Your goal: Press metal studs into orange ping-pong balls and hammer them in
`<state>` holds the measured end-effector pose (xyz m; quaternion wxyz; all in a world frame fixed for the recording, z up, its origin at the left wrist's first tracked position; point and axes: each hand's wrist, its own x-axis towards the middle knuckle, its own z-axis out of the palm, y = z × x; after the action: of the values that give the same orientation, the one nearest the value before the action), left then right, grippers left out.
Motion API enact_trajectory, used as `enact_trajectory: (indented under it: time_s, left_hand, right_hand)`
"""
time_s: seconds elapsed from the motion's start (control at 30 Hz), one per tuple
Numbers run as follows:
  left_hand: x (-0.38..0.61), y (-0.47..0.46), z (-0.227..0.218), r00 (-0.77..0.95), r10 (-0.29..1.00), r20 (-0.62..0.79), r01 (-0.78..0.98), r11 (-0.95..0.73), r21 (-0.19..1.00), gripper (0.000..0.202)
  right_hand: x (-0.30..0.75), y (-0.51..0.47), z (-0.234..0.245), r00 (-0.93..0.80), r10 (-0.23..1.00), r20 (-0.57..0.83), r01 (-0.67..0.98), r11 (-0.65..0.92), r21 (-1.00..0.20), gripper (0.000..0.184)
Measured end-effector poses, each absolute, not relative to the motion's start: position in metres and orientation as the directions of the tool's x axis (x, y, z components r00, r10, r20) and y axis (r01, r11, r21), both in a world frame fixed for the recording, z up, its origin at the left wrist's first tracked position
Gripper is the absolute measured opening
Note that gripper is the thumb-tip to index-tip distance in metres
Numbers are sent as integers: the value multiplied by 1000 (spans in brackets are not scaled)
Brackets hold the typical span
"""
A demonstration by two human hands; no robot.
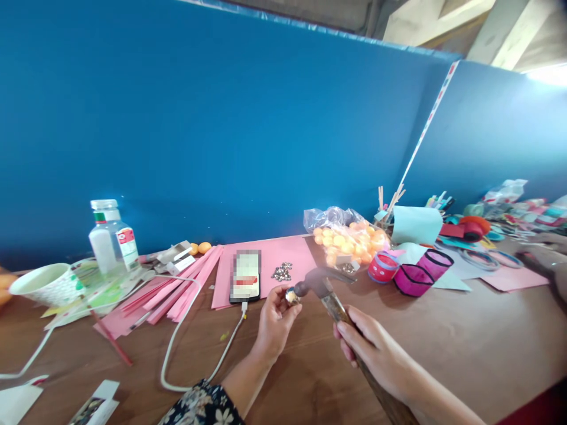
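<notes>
My left hand (pixel 274 324) is closed, its thumb and fingers pinching a small shiny round piece (pixel 292 296) whose kind I cannot make out. In my right hand (pixel 367 339) is a claw hammer (pixel 333 304), gripped by its wooden handle. The hammer's face is right beside the small piece; whether they touch I cannot tell. Just beyond my left hand, a little heap of shiny metal bits (pixel 282 271) lies on pink paper (pixel 270 249). To the left of the heap, a phone (pixel 245 276) with a white cable rests partly on that paper.
Pink paper strips (pixel 177 289), a clear bottle (pixel 113 239) and a paper cup (pixel 46 283) are on the left. A bag of orange balls (pixel 345 239), a red roll (pixel 383 267) and magenta rings (pixel 416 277) sit on the right. A blue partition (pixel 248 130) stands behind the table.
</notes>
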<state>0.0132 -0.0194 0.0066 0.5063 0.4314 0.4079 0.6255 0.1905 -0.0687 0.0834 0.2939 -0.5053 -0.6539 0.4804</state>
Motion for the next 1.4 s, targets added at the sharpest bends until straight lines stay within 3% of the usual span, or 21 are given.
enact_trajectory:
  time_s: [0.4, 1.0, 1.2, 1.4]
  left_hand:
    - [14, -22, 12, -81, 997, 12, -350, -40, 936, 58]
    - [13, -22, 12, -121, 992, 31, -280, -65, 958, 33]
    - [13, -21, 9, -111, 994, 24, -266, -53, 963, 51]
    - [11, -18, 6, -136, 990, 22, -246, -55, 968, 54]
  right_hand:
    - [191, -71, 82, -309, 947, -85, 398, 47, -916, 28]
    - [190, -76, 83, -306, 950, -67, 454, 85, -887, 23]
    - [192, -74, 87, -305, 951, -58, 451, 90, -888, 24]
    - [191, -76, 87, -299, 953, -51, 450, 94, -888, 23]
